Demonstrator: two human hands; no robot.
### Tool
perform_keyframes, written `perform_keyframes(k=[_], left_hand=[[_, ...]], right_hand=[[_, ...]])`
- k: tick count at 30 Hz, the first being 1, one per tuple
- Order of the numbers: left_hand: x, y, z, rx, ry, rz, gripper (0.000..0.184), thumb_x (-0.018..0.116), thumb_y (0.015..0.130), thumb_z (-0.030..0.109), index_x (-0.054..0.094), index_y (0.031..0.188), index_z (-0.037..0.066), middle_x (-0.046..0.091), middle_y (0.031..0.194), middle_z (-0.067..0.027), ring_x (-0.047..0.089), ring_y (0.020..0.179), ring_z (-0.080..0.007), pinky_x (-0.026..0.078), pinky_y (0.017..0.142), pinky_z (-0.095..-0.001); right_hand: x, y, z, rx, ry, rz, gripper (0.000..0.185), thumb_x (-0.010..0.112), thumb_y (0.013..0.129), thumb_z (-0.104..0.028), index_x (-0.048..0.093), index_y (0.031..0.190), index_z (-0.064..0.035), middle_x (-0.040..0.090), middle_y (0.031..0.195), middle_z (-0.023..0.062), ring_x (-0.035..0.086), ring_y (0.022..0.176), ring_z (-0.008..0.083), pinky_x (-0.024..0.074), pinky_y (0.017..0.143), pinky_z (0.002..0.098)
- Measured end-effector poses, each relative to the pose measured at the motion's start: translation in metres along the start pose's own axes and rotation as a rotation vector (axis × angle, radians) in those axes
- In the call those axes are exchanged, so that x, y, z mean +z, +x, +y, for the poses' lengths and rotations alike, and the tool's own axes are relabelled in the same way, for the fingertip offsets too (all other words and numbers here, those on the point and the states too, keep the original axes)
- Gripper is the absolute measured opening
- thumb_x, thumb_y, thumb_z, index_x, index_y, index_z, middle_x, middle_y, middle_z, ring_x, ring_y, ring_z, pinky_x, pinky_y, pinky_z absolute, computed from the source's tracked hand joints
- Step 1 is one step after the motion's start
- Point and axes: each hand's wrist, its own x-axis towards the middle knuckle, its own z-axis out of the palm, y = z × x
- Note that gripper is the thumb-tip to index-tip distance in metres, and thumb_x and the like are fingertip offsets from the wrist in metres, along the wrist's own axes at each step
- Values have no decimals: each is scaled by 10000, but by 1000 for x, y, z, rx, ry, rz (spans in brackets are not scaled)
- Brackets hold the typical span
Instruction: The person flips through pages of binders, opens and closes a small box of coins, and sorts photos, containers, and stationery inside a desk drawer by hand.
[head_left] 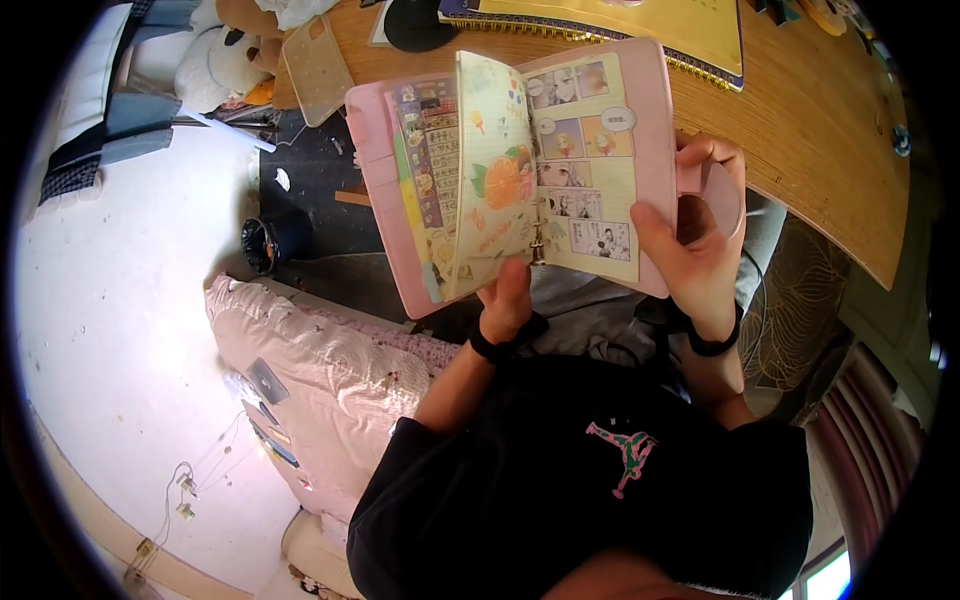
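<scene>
Right hand [702, 250] grips the pink notebook [590, 180] at its right cover [655, 120]; left hand [507, 303] holds its lower edge, thumb just below the binder rings [538, 245].

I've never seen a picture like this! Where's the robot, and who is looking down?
There's no robot here, just a person with bare hands. There is one picture, taken by a camera worn on their head, so you look down as they would. That's why their black shirt fills the bottom.

They're holding a pink binder open. The left hand has its thumb at the bottom middle, and the right hand grips the right-hand cover. Inside are an orange fruit picture and comic panels.

Behind the binder is a wooden table, with a yellow spiral notebook on it.
</scene>
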Motion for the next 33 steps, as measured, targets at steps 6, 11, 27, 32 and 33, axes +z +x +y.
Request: perform_keyframes(k=[6, 11, 27, 32, 33], left_hand=[[36, 10, 21, -105, -20, -61, 761, 613, 907, 398, 383, 1525, 19, 541, 1465, -122, 529, 1347, -273, 418, 1132, -432], [29, 9, 21, -131, -71, -72, 784, 602, 901, 419, 374, 1530, 8, 557, 1454, -125, 517, 1361, -267, 411, 1135, -434], [56, 34, 42, 155, 703, -535, 941, 839, 848, 314, 338, 1598, 46, 186, 1608, -247, 290, 1474, -400, 320, 1176, -482], [62, 32, 39, 169, 724, -478, 866, 820, 845, 164, 372, 1570, 10, 257, 1569, -225, 346, 1443, -359, 353, 1162, -459], [64, 33, 39, 171, 723, -476, 866, 820, 845, 164, 372, 1570, 10, 257, 1569, -225, 346, 1443, -359, 353, 1162, -459]], right_hand=[[-6, -2, 0, 27, 164, -1, 493, 607, 853, 149, 398, 1256, -42, 550, 1316, 139, 586, 1139, 150, 522, 922, 311], [-9, 0, -2, 55, 107, -4, 492, 616, 860, 145, 396, 1259, -41, 544, 1301, 121, 600, 1119, 150, 529, 925, 315], [-11, -10, 8, 8, -46, 46, 314, 427, 1124, -246, 454, 1339, -18, 645, 1200, 97, 603, 1042, 109, 445, 921, 258], [-8, -10, 2, -56, -169, -56, 593, 417, 1113, -408, 351, 1510, 27, 596, 1295, 121, 623, 1077, 127, 470, 939, 279], [-7, -10, 2, -67, -194, -77, 628, 416, 1112, -417, 325, 1536, 38, 590, 1322, 135, 624, 1116, 142, 471, 972, 294]])
